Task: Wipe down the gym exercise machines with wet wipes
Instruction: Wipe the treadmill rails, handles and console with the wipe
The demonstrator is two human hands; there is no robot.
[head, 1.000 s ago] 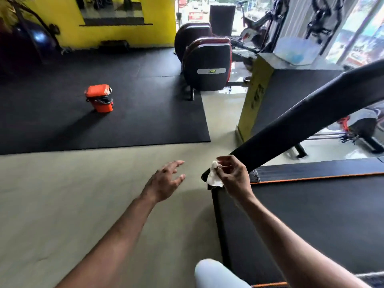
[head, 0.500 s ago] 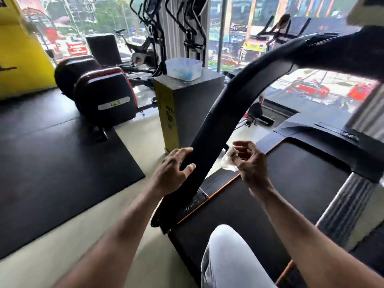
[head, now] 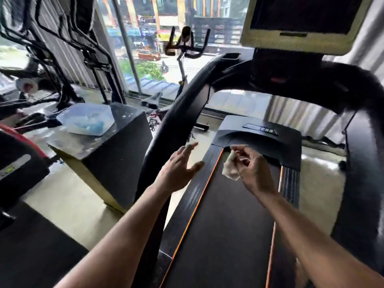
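A black treadmill fills the right half, its belt (head: 224,225) edged with orange lines and its curved left upright (head: 178,113) rising to the console (head: 301,23). My right hand (head: 253,169) hovers over the front of the belt and pinches a crumpled white wet wipe (head: 229,169) between thumb and fingers. My left hand (head: 178,169) is open with fingers spread, held in the air just right of the upright and not touching it. A clear tub of wipes (head: 87,119) sits on a black and yellow box (head: 116,154) to the left.
An exercise bike (head: 182,46) stands by the window (head: 149,48) beyond the treadmill. More black machines (head: 62,50) crowd the far left, and a red-trimmed black seat (head: 18,161) is at the left edge. Pale floor (head: 68,200) lies between box and treadmill.
The view has swung up and right from the floor to the treadmill's front. My left hand has let go of the upright and now hovers open. The right hand still holds the wipe.
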